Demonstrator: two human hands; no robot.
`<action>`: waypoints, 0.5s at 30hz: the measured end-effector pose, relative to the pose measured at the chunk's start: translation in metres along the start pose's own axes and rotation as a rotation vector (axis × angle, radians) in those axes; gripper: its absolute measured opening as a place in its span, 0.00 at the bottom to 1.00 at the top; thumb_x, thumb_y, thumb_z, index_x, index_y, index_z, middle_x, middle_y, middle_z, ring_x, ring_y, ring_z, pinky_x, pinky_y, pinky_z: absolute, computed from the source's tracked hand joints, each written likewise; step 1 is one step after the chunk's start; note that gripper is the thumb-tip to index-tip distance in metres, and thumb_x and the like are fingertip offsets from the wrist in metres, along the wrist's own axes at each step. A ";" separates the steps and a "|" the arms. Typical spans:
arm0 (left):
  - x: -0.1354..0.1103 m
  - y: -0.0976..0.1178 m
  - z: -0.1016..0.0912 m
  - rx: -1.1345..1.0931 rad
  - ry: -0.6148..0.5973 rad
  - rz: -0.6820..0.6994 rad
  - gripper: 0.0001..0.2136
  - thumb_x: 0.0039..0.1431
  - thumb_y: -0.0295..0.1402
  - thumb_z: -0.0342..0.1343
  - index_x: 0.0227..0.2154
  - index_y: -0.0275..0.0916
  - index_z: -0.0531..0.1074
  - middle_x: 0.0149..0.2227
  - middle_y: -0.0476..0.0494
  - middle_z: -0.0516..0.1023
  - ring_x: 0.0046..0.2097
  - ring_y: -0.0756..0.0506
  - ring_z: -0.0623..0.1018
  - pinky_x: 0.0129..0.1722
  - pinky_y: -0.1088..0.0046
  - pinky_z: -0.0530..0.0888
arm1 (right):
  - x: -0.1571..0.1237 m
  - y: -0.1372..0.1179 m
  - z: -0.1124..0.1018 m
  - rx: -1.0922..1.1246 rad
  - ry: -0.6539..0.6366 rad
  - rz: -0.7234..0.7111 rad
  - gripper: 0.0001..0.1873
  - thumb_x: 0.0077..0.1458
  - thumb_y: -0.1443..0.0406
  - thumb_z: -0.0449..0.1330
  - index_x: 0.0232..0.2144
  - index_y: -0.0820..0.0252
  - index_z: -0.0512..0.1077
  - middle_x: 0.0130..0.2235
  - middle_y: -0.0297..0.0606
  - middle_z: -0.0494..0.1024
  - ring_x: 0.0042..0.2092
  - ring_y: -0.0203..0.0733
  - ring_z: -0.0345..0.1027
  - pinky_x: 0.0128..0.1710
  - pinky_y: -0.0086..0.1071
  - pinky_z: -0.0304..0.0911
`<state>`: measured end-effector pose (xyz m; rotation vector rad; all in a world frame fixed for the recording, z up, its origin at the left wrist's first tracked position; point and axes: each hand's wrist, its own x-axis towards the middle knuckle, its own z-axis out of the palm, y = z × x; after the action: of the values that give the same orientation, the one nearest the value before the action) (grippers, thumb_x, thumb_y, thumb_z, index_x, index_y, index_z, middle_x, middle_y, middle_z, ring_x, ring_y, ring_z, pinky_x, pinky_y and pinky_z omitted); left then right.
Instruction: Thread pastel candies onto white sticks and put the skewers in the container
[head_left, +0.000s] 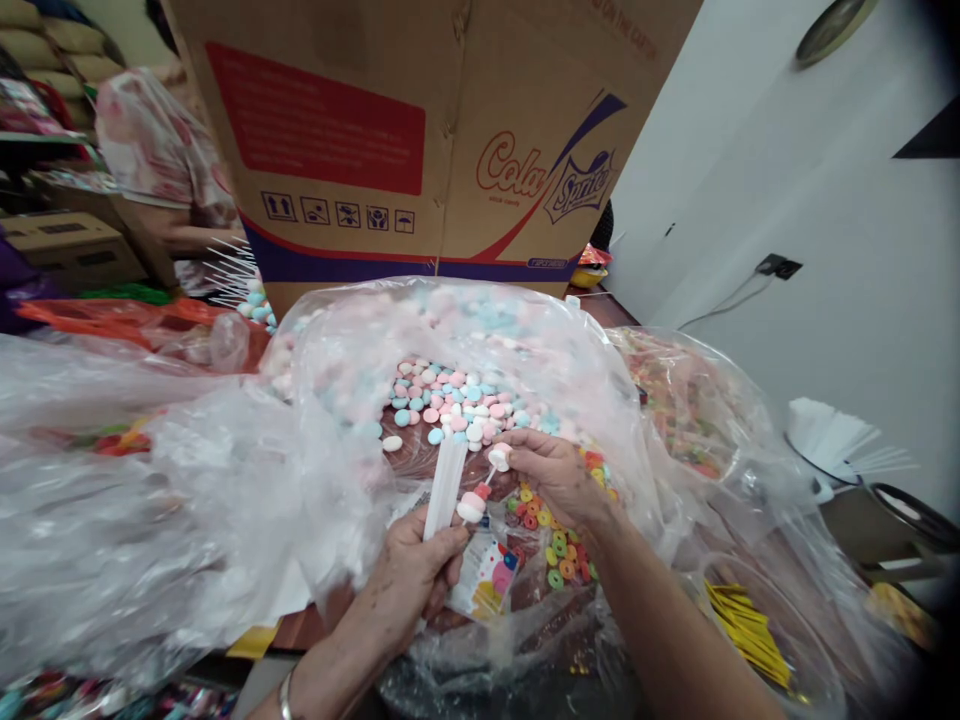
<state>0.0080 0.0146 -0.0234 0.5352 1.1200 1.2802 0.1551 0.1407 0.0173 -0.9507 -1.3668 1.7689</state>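
Observation:
In the head view my left hand (421, 565) is closed round a bundle of white sticks (445, 485). It also grips the lower end of a thin candy skewer (472, 505), which carries white and pink-red candies. My right hand (551, 470) pinches a white candy (499, 457) at the skewer's upper tip; whether the stick has passed through it I cannot tell. Just beyond my hands lie loose pink, blue and white candies (431, 395) inside an opened clear plastic bag (337, 330). Colourful candy rings (562, 555) lie beside my right wrist, and a printed wrapper (487, 580) is below the skewer.
A large cardboard carton (345, 110) stands behind the candy bag. Crumpled plastic (150, 500) covers the left side. To the right are a bag of candy rings (675, 390), a tub holding yellow twist ties (746, 630) and white sticks (832, 440). A person (161, 150) is at the far left.

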 end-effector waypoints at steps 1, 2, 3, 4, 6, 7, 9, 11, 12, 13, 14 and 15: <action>0.000 -0.001 0.000 0.003 -0.006 0.001 0.20 0.43 0.49 0.67 0.17 0.40 0.66 0.10 0.56 0.64 0.09 0.57 0.55 0.08 0.82 0.51 | 0.000 0.002 -0.001 -0.019 0.000 -0.008 0.16 0.42 0.59 0.72 0.34 0.60 0.82 0.29 0.34 0.80 0.28 0.34 0.69 0.29 0.30 0.65; 0.000 -0.001 -0.001 0.004 -0.010 0.000 0.20 0.43 0.49 0.67 0.17 0.40 0.66 0.10 0.57 0.64 0.09 0.57 0.55 0.08 0.82 0.51 | 0.001 0.005 -0.001 -0.042 0.006 -0.018 0.16 0.42 0.59 0.72 0.36 0.59 0.82 0.29 0.34 0.80 0.28 0.35 0.70 0.30 0.30 0.66; 0.000 -0.001 -0.001 0.003 -0.013 -0.001 0.20 0.43 0.49 0.67 0.17 0.40 0.66 0.10 0.57 0.63 0.09 0.57 0.55 0.08 0.82 0.51 | 0.001 0.007 -0.002 -0.069 0.013 -0.028 0.17 0.43 0.58 0.71 0.37 0.59 0.82 0.30 0.34 0.80 0.28 0.35 0.70 0.30 0.31 0.67; 0.000 0.000 0.000 0.002 -0.014 -0.003 0.20 0.43 0.49 0.67 0.16 0.40 0.66 0.10 0.57 0.63 0.09 0.57 0.55 0.08 0.81 0.51 | 0.001 0.010 -0.003 -0.102 0.022 -0.040 0.17 0.44 0.58 0.71 0.38 0.58 0.83 0.30 0.34 0.81 0.29 0.36 0.71 0.31 0.32 0.68; 0.000 0.001 0.001 -0.001 -0.003 -0.012 0.20 0.42 0.49 0.67 0.16 0.40 0.66 0.09 0.57 0.63 0.09 0.57 0.54 0.08 0.81 0.50 | -0.001 0.013 -0.004 -0.203 0.042 -0.076 0.18 0.47 0.57 0.69 0.41 0.57 0.83 0.31 0.34 0.82 0.31 0.39 0.73 0.34 0.35 0.69; 0.000 0.003 0.002 -0.003 0.009 -0.016 0.20 0.41 0.49 0.68 0.17 0.40 0.66 0.09 0.57 0.63 0.09 0.57 0.54 0.09 0.81 0.50 | -0.002 0.014 -0.004 -0.274 0.050 -0.103 0.18 0.49 0.57 0.67 0.42 0.56 0.83 0.33 0.35 0.83 0.33 0.41 0.74 0.36 0.37 0.70; 0.000 0.005 0.003 -0.007 0.039 -0.021 0.19 0.40 0.48 0.68 0.19 0.40 0.67 0.10 0.57 0.64 0.09 0.57 0.54 0.09 0.81 0.48 | -0.006 0.015 -0.003 -0.436 0.055 -0.181 0.17 0.53 0.58 0.64 0.44 0.54 0.82 0.39 0.35 0.84 0.39 0.44 0.77 0.43 0.40 0.71; -0.001 0.006 0.005 -0.006 0.060 -0.025 0.18 0.39 0.47 0.68 0.20 0.41 0.67 0.10 0.58 0.64 0.09 0.57 0.53 0.09 0.81 0.47 | -0.011 0.017 -0.001 -0.589 0.042 -0.290 0.16 0.58 0.59 0.60 0.47 0.52 0.81 0.45 0.36 0.84 0.44 0.46 0.77 0.48 0.42 0.71; -0.001 0.006 0.006 -0.005 0.069 -0.028 0.18 0.39 0.47 0.69 0.20 0.41 0.67 0.10 0.58 0.63 0.09 0.57 0.52 0.09 0.80 0.46 | -0.013 0.018 0.001 -0.654 0.029 -0.351 0.17 0.60 0.60 0.58 0.49 0.51 0.80 0.47 0.36 0.83 0.46 0.47 0.77 0.49 0.42 0.71; -0.002 0.007 0.007 -0.004 0.076 -0.030 0.18 0.39 0.46 0.69 0.20 0.41 0.67 0.10 0.58 0.63 0.09 0.57 0.52 0.09 0.80 0.46 | -0.015 0.020 0.003 -0.715 0.016 -0.415 0.18 0.62 0.61 0.56 0.51 0.52 0.79 0.48 0.37 0.83 0.47 0.47 0.77 0.49 0.42 0.71; -0.002 0.007 0.007 -0.003 0.083 -0.032 0.18 0.39 0.46 0.69 0.20 0.41 0.67 0.10 0.59 0.63 0.09 0.58 0.51 0.09 0.80 0.46 | -0.017 0.023 0.005 -0.772 0.002 -0.480 0.19 0.63 0.62 0.55 0.52 0.53 0.78 0.49 0.39 0.82 0.47 0.47 0.77 0.50 0.41 0.72; -0.003 0.007 0.008 -0.003 0.091 -0.031 0.19 0.38 0.46 0.69 0.20 0.41 0.67 0.10 0.59 0.63 0.09 0.58 0.51 0.09 0.80 0.46 | -0.019 0.027 0.007 -0.825 -0.010 -0.543 0.20 0.63 0.64 0.53 0.54 0.54 0.77 0.50 0.41 0.82 0.48 0.47 0.77 0.50 0.41 0.72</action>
<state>0.0118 0.0161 -0.0132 0.4596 1.1970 1.2896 0.1559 0.1160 -0.0054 -0.8358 -2.1681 0.7896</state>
